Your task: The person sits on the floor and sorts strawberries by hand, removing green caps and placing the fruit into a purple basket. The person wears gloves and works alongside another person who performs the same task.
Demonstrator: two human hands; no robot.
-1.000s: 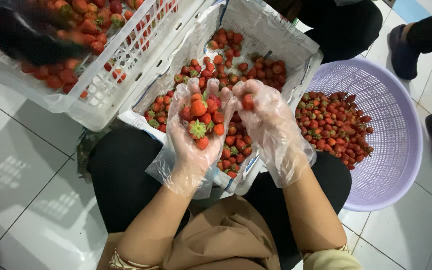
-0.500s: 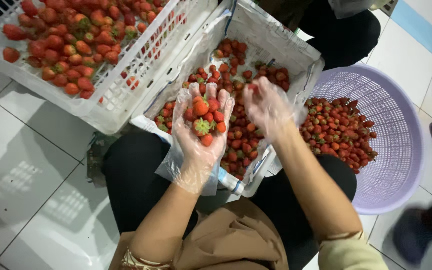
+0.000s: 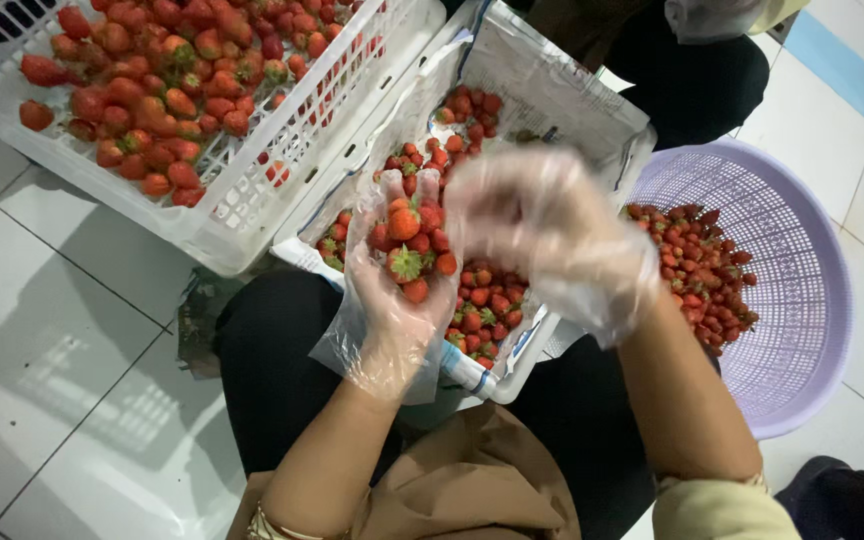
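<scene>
While the left hand (image 3: 397, 285) cups a pile of strawberries (image 3: 410, 238) above the lined crate (image 3: 562, 95), keep it level; right hand (image 3: 552, 235) hovers open, empty, blurred.

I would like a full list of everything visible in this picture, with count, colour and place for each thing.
strawberries in hand: a handful, red with green caps, on the left palm
white crate: one, white slatted plastic, upper left on the floor, holding many red strawberries
lined box: one, white with a paper lining, centre, on the person's lap, strawberries inside
purple basket: one, round, lilac, at the right on the floor, holding small red strawberries
tiled floor: white tiles, left and right
other person: one, dark clothing, top edge
dark shoe: one, bottom right corner
left hand: clear plastic glove, palm up, cupping strawberries
right hand: clear plastic glove, blurred, above the lined box
</scene>
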